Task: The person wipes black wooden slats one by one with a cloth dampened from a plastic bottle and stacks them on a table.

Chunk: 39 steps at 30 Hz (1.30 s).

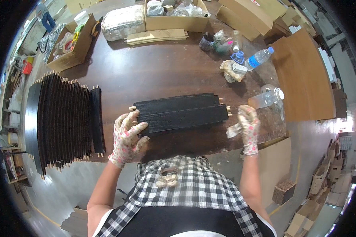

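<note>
Two black wooden slats (pixel 182 114) lie side by side on the dark table in front of me, with pale wooden dowels showing at their ends. My left hand (pixel 127 136), in a white glove with pink spots, is open, its fingers spread against the left end of the slats. Beyond the slats' right end, my right hand (pixel 249 125), gloved alike, is closed around a crumpled white cloth (pixel 234 130). That hand is apart from the wood.
A long row of black slats (pixel 63 118) with dowel ends stands at the left of the table (pixel 158 71). Clear plastic bottles (pixel 261 58), a smaller bottle (pixel 264 98) and a crumpled wrapper stand at right. Cardboard boxes (pixel 176 24) and a wrapped bundle (pixel 124 21) line the far side.
</note>
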### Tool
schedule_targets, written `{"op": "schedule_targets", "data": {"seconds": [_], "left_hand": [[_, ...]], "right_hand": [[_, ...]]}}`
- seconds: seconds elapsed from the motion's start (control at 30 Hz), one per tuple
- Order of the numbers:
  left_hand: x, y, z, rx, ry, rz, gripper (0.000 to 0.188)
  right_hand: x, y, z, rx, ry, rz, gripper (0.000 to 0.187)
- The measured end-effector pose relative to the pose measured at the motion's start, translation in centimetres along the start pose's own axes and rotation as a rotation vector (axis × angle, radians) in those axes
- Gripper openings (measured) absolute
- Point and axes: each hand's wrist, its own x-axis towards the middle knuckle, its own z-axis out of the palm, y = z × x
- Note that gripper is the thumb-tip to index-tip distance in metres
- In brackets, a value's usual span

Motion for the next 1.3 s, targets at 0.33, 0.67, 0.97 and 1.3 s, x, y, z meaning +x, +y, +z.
{"op": "schedule_targets", "data": {"seconds": [0.33, 0.67, 0.97, 1.3], "left_hand": [[-1.1, -0.7, 2.3, -0.456, 0.026, -0.342, 0.098], [-1.9, -0.9, 2.3, -0.574, 0.027, -0.397, 0.099], [-1.9, -1.3, 1.8, -0.6, 0.01, -0.409, 0.095], [3.6, 3.7, -0.8, -0.033, -0.169, -0.041, 0.087]], "right_hand": [[-4.7, -4.9, 15.0, -0.644, -0.289, -0.551, 0.045], [-1.0, -2.0, 8.5, -1.191, -0.211, -0.539, 0.046], [-2.0, -3.6, 10.0, -1.078, -0.272, -0.629, 0.042], [0.6, -4.5, 3.3, -0.248, 0.118, -0.27, 0.014]]}}
